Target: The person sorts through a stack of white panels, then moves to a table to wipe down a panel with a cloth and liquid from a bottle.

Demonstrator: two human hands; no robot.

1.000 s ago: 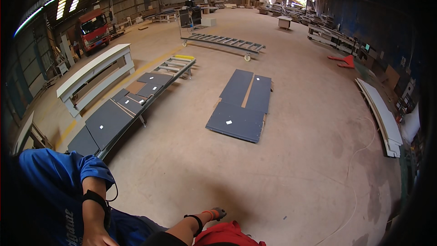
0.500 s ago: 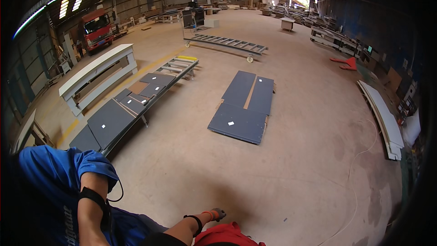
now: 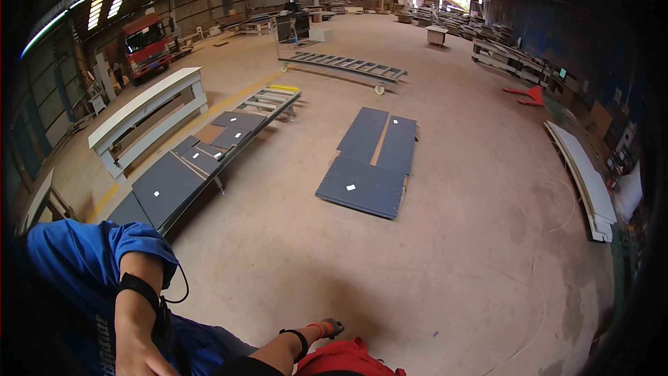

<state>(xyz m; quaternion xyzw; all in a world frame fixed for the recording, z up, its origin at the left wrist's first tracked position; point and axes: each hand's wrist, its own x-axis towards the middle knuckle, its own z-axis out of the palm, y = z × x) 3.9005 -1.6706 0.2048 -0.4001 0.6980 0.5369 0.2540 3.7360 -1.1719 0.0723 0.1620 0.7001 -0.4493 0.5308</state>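
My left hand (image 3: pixel 334 328), in a grey and orange glove, reaches in from the lower edge with its fingers curled in. Nothing shows sticking out of it. A black strap (image 3: pixel 298 340) circles the forearm behind it. Red cloth (image 3: pixel 353 358) lies just beside and below the hand. At the lower left stands another person in a blue shirt (image 3: pixel 69 257), whose bare hand (image 3: pixel 144 361) is low at the frame's edge. A black band (image 3: pixel 137 287) with a thin dark cord sits on that person's arm. My right hand is out of view.
Dark grey panels (image 3: pixel 362 182) lie on the floor ahead. To the left, a roller conveyor (image 3: pixel 271 99) carries more panels beside a white bench frame (image 3: pixel 146 108). Farther off are a wheeled ladder-like frame (image 3: pixel 341 64), a red truck (image 3: pixel 145 43) and a red pallet jack (image 3: pixel 527 95). White boards (image 3: pixel 581 181) lie right.
The other person's forearm has shifted slightly left, and more of their bare hand now shows at the lower edge. My gloved hand stays almost where it was.
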